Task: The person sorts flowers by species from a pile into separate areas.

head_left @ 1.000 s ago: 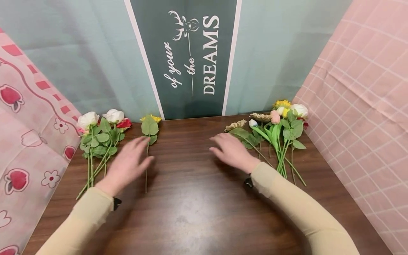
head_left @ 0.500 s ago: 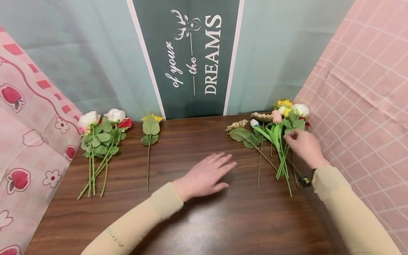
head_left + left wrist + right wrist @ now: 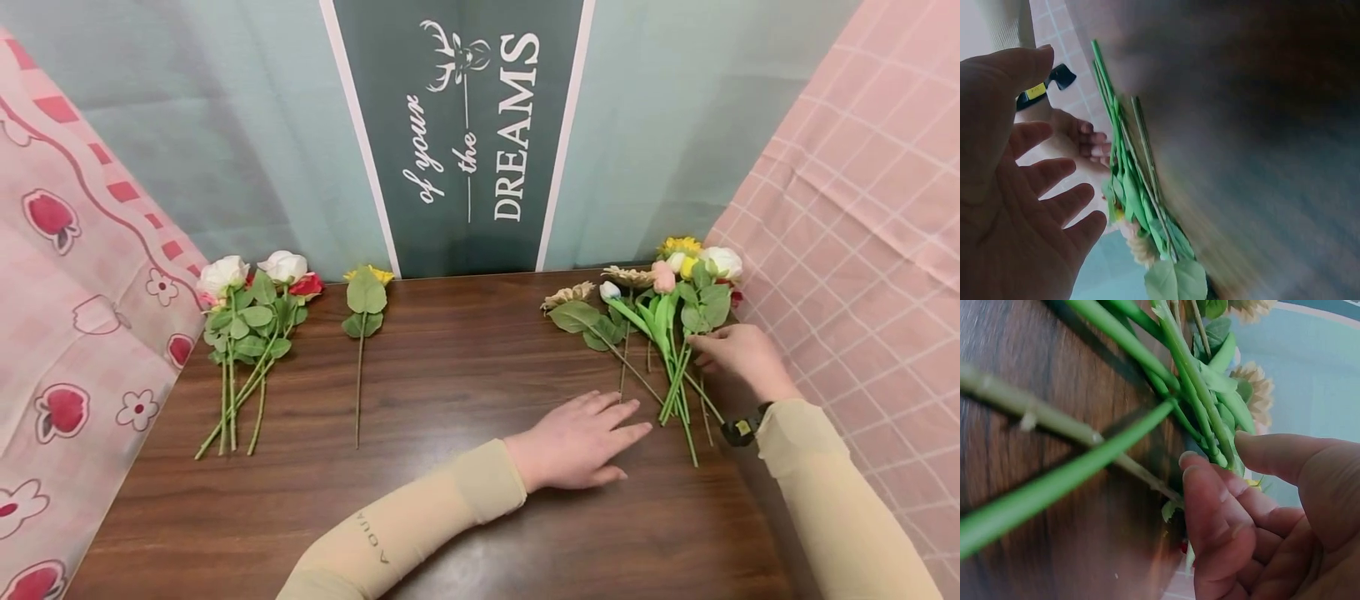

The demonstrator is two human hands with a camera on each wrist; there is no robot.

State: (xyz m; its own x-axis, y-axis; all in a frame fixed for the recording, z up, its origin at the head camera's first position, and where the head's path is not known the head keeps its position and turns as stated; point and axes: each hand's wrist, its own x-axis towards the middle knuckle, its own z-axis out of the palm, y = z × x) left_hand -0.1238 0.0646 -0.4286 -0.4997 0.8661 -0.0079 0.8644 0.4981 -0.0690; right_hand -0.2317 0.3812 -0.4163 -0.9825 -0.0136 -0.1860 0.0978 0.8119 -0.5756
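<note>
A: Hands first. How are they seen?

B: The left hand (image 3: 581, 440) is laid flat on the wooden table (image 3: 450, 375), fingers straight and spread, nothing held; its fingertips are pointed toward 2 o'clock, just short of the stem ends. In the left wrist view the palm (image 3: 1016, 206) is seen open, the stems (image 3: 1125, 156) just beside it.

A: And the right?

B: The right hand (image 3: 738, 354) is placed at the 3 o'clock edge of the mixed bunch (image 3: 660, 325). In the right wrist view the fingers (image 3: 1210, 512) are curled against the green stems (image 3: 1166, 406), thumb opposite. It is judged a pinch on the stems; which stem is taken cannot be told.

A: Where is the bunch?

B: At 1 o'clock on the table, heads toward the teal backdrop (image 3: 225, 125), stems fanned toward 6 o'clock. Sunflowers, a white rose and a pink bud are made out.

A: Anything sorted?

B: A rose group (image 3: 247, 325) is laid at 10 o'clock, red and white heads together. A single yellow flower (image 3: 363, 300) is laid apart at 11 o'clock. That much is judged done.

A: Left over?

B: Most of it: the mixed bunch is judged largely unsorted.
</note>
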